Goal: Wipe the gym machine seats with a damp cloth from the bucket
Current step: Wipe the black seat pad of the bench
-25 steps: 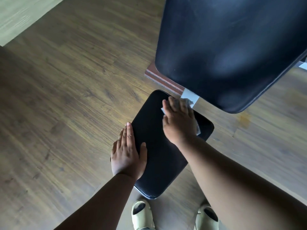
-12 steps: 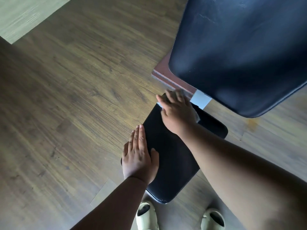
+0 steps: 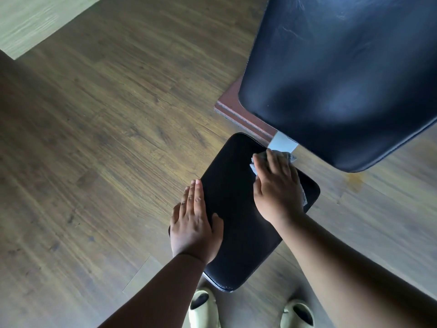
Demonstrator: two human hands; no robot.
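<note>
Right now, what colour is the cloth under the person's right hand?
Pale grey-white, peeking out around the right hand as the cloth; the head view shows it.

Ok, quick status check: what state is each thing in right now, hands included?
Seat: flat, being wiped, no visible streaks.
Cloth: crumpled, pressed onto the seat's far end under the right hand.
Right hand: palm down on the cloth.
Left hand: flat, empty, bracing the seat's left edge.
Backrest: tilted, scuffed, untouched.
Bucket: not in view.
</note>
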